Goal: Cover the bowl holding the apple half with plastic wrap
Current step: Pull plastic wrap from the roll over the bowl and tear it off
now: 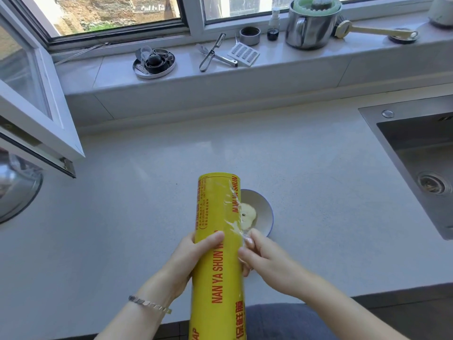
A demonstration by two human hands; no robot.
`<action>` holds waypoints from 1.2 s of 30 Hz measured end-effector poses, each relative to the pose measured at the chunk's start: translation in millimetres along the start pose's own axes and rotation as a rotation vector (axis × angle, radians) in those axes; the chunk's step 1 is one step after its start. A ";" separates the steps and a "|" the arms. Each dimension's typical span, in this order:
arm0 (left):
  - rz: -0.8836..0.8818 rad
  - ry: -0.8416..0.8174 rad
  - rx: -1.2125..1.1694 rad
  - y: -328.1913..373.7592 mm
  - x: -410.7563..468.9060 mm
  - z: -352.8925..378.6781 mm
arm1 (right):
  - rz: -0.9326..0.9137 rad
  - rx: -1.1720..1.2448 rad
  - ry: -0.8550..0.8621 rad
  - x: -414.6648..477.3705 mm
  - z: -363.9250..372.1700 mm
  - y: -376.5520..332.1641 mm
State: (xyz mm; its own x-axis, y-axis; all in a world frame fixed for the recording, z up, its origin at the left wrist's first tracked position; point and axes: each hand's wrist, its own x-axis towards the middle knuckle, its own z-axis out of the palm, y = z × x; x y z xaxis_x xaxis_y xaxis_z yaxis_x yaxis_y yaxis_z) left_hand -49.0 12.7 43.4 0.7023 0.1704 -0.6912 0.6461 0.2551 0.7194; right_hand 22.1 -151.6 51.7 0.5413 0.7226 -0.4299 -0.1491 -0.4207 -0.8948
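1. Behind the yellow roll of plastic wrap (217,241), at about 1 o'clock from my hands, the bowl (266,212) sits on the pale counter (318,192) with only its right part showing; the roll covers its left side.
2. Inside the bowl, the apple half (250,214) lies cut face up, partly masked by the roll and by the loose film edge (235,217), so I cannot make out its full outline.
3. The roll's lower end runs out of the picture at 6 o'clock, and its printing is cut off there.
4. The film edge is clear and crinkled along the roll's right side; where exactly it starts is hard to tell.
5. My left hand (196,251) is wrapped around the roll's middle from 9 o'clock, thumb across the front, holding it upright and leaning slightly away from me. A silver bracelet (149,304) sits on that wrist.
6. My right hand (259,253) comes in from 4 o'clock, fingers drawn narrow and pinching the film edge at the roll's right side; the fingertips (248,241) are partly behind the film, so the exact grip is unclear.
7. At 3 o'clock the steel sink (416,153) is cut by the frame.
8. At 9 o'clock a round metal object (17,187) is cut off and partly hidden under the open window frame (36,114); I cannot tell what it is.
9. At 12 o'clock the windowsill (294,60) holds a metal pot (310,25), a peeler (210,55) and a round tin (154,62) of small blurred items.
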 end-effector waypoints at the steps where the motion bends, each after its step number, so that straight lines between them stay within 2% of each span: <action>1: -0.015 -0.063 0.004 -0.9 -1.4 -3.6 | -0.002 0.033 0.004 1.4 -1.6 0.4; 4: -0.051 -0.175 -0.099 -6.9 -4.9 -3.7 | 0.012 0.140 0.029 4.7 -6.2 2.7; 7: -0.073 -0.059 -0.209 -11.5 -1.8 7.5 | 0.076 0.367 0.009 6.2 -8.4 1.9; 10: -0.019 0.057 -0.243 -8.2 4.6 12.2 | 0.177 0.541 -0.013 6.1 -14.5 -5.7; 13: 0.013 0.106 -0.214 -0.3 7.5 9.1 | 0.184 0.348 -0.099 5.0 -20.8 -7.1; 17: 0.043 0.116 -0.161 11.3 8.1 4.8 | 0.082 0.141 -0.107 4.1 -24.3 -9.1; 22: 0.070 0.157 -0.179 20.2 16.0 6.7 | 0.001 0.257 -0.040 1.0 -20.1 -15.7; 28: 0.020 0.129 -0.234 24.3 27.8 12.1 | 0.168 0.462 -0.130 -0.2 -31.1 -15.8; 31: 0.022 0.131 -0.248 26.5 30.4 14.4 | 0.120 0.414 -0.145 -2.8 -33.3 -15.9; 36: 0.049 0.169 -0.224 33.0 31.5 18.5 | 0.013 0.294 0.021 -4.9 -28.3 -16.9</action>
State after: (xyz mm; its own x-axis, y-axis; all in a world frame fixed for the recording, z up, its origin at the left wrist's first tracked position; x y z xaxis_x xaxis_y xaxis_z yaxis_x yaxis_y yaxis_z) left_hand 0.0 8.8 46.7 0.6595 0.3390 -0.6709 0.5169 0.4435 0.7322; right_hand 45.3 -163.5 72.4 0.5545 0.7053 -0.4417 -0.3879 -0.2505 -0.8870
